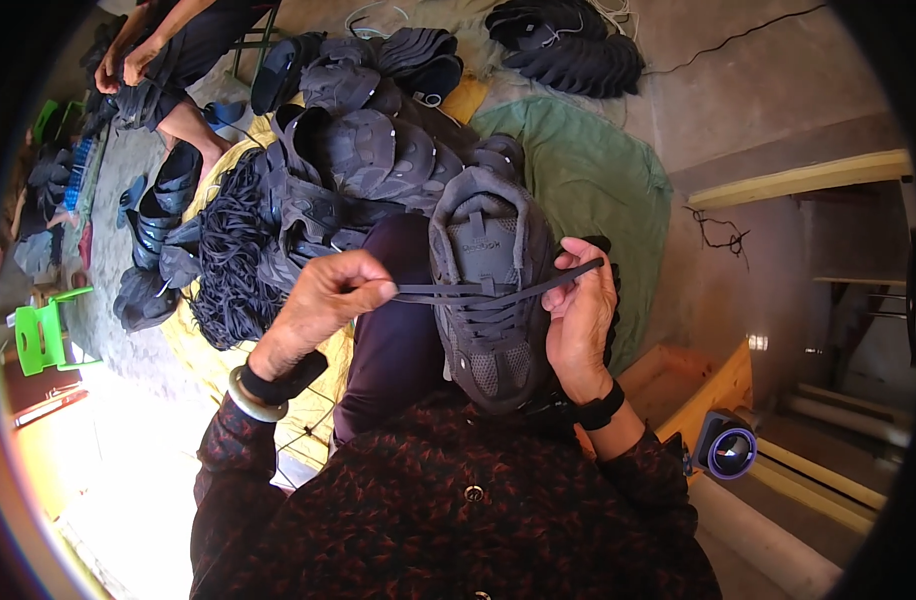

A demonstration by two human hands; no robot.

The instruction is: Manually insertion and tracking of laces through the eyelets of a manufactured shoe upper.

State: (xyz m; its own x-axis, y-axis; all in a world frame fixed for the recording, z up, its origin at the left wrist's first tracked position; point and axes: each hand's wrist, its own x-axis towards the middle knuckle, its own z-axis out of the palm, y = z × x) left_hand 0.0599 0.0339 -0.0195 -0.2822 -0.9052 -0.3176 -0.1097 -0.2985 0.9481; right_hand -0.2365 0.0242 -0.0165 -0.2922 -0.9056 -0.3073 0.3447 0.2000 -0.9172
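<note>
A dark grey shoe upper (pixel 493 375) rests on my lap, its toe toward me and its opening away. Flat black shoelace (pixel 518 294) runs crosswise through its eyelets. My left hand (pixel 330 300), left of the shoe, pinches lace between thumb and fingers, and the strands stretch taut to the shoe. At the shoe's right side, my right hand (pixel 584 315) has another length of lace drawn across its fingers, with its end near the fingertips. Both hands are closed on the lace.
A heap of shoe uppers (pixel 363 150) and a bundle of black laces (pixel 236 245) lie on yellow sheeting (pixel 200 330). Green cloth (pixel 618 190) spreads at right. Another person's hands (pixel 133 68) work at upper left. A wooden box (pixel 713 395) stands at right, a green chair (pixel 43 338) at left.
</note>
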